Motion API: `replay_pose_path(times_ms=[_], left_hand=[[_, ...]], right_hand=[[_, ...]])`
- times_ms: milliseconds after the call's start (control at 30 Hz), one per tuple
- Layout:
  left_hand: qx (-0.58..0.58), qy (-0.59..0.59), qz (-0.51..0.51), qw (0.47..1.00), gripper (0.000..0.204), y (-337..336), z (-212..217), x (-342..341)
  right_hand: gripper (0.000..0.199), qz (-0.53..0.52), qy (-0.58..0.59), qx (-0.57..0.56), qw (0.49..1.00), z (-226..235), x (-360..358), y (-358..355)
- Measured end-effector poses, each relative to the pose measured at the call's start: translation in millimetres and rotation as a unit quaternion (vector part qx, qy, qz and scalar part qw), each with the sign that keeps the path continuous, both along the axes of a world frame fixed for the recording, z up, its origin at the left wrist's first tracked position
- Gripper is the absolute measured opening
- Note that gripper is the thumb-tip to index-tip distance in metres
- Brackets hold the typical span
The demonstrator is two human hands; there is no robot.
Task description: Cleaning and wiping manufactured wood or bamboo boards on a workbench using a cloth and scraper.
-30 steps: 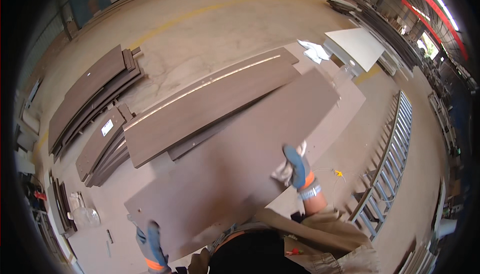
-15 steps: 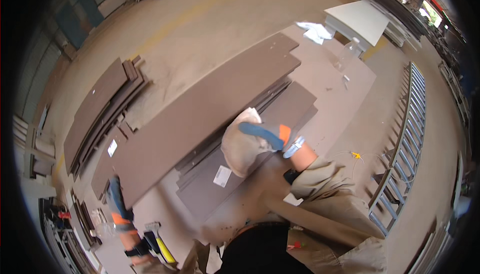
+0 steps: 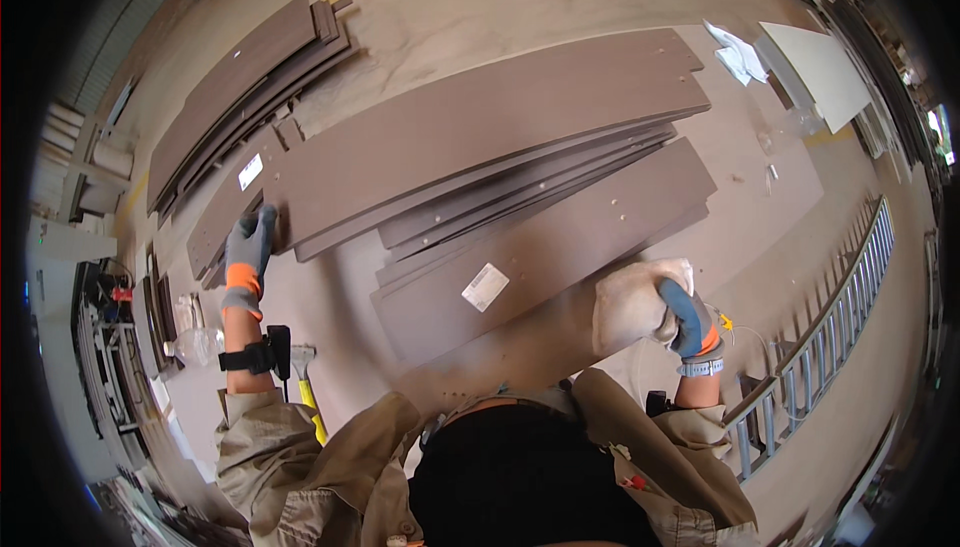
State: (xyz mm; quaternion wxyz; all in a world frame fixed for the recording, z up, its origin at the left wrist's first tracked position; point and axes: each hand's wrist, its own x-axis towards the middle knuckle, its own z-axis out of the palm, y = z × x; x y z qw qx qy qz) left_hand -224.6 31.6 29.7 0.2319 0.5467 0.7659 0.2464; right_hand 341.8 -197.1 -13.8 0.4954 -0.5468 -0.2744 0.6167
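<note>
Pinching cloth [image 3: 628, 305] by right edge: right fingers [image 3: 684, 309]. Left fingers [image 3: 264, 229] at board [image 3: 470, 122] end, grip unclear.

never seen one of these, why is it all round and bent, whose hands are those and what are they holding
No machine here: these are one person's gloved hands. A wide fisheye camera on the head looks down, bending straight edges; the picture's left is the person's left. The right hand holds a pale cloth. The left hand is at the left end of a long brown board; its grip is hard to make out. More boards lie below, the top one bearing a white label. A yellow-handled tool lies lower left.
</note>
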Motion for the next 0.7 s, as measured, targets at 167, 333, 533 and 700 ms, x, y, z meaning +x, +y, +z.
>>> replay_pose_path(times_ms=[167, 333, 533, 700], left_hand=[[-0.001, -0.251, -0.227, 0.941, 0.053, -4.8, -33.9, 0.8], [-0.079, -0.533, -0.068, 0.84, 0.052, -14.4, -31.4, 11.9], [-0.134, -0.611, -0.057, 0.778, 0.046, -32.5, -13.0, 21.6], [-0.01, -0.263, -0.007, 0.965, 0.044, -79.6, -79.4, 7.4]], right_hand=[[0.044, -0.019, 0.12, -0.03, 0.992, 9.4, -17.5, 11.0], [0.043, 0.011, 0.056, 0.021, 0.998, -10.2, -22.7, 21.1], [0.045, -0.013, -0.339, 0.196, 0.92, -18.0, 15.1, 9.3], [0.051, -0.151, -0.379, 0.271, 0.872, -13.0, 62.5, 22.6]])
